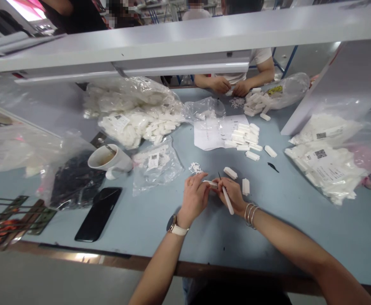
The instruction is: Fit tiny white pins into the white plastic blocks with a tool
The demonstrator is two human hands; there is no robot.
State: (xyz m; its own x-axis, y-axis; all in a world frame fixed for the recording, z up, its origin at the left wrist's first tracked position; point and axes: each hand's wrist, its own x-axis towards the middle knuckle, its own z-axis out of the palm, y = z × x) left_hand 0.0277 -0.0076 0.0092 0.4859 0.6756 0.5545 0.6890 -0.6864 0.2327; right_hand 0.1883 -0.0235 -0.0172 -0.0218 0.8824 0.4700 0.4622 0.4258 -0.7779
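Between my two hands is a small white plastic housing (210, 184). My left hand (195, 195) is closed around its left end. With my right hand (231, 195) I grip a white-handled tool (228, 201) with a thin dark tip pointing up and away; the right fingers also touch the housing's right end. Just past my left fingertips lies a small heap of tiny white parts (195, 167). Two similar white housings, one beyond (230, 173) and one to the right (245, 187), rest near my right hand.
More housings (245, 136) lie by a paper sheet (206, 134). Bags of white parts (328, 161) stand right and back left. A cup (109, 159) with a spoon, a phone (98, 214) and screwdrivers (7, 224) are on the left. Opposite, a co-worker's hands (230, 87) handle parts.
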